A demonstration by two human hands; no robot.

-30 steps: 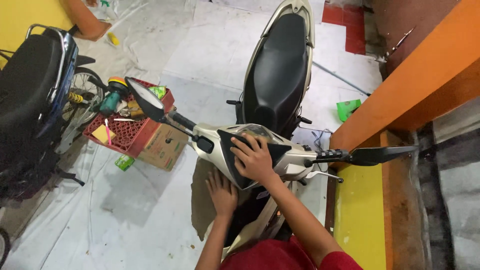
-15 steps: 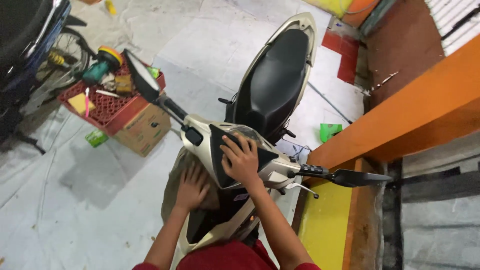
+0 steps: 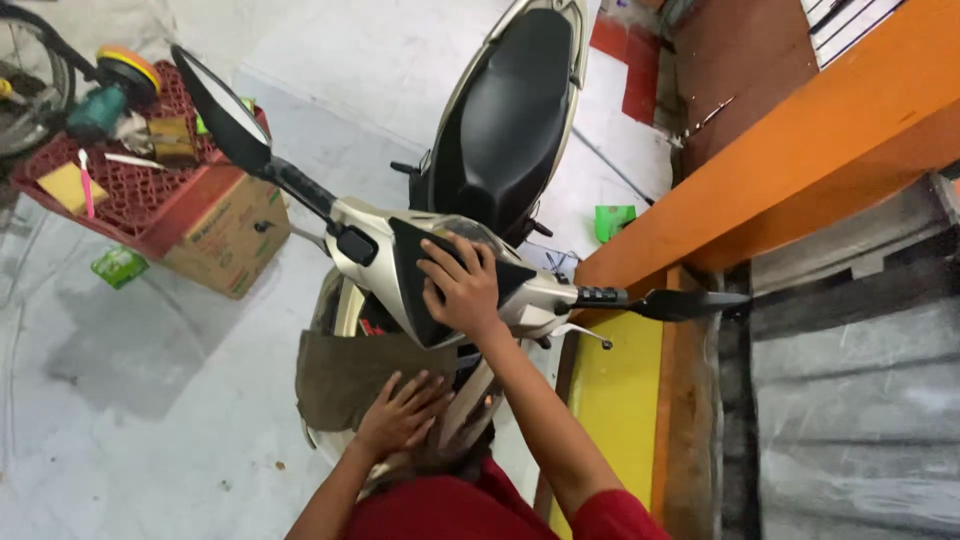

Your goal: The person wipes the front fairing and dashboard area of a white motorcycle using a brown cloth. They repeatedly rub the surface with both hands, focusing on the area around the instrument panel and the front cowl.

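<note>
Right hand fingers spread flat on the scooter's handlebar cover; left hand fingers splayed, pressing the brown cloth below, gripping nothing

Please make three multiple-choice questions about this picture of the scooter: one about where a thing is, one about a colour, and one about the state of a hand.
1. Where does the right hand rest?
A. on the black handlebar cover
B. on the seat
C. on the cardboard box

2. What colour is the crate on the cardboard box?
A. blue
B. red
C. white

3. How is the left hand?
A. closed around a tool
B. raised in the air
C. open, fingers spread on the scooter's front panel

Answers:
1 A, its palm lies on the black handlebar cover between the two mirrors.
2 B, the plastic lattice is red.
3 C, the fingers lie flat and hold nothing, beside the brown cloth.
</note>
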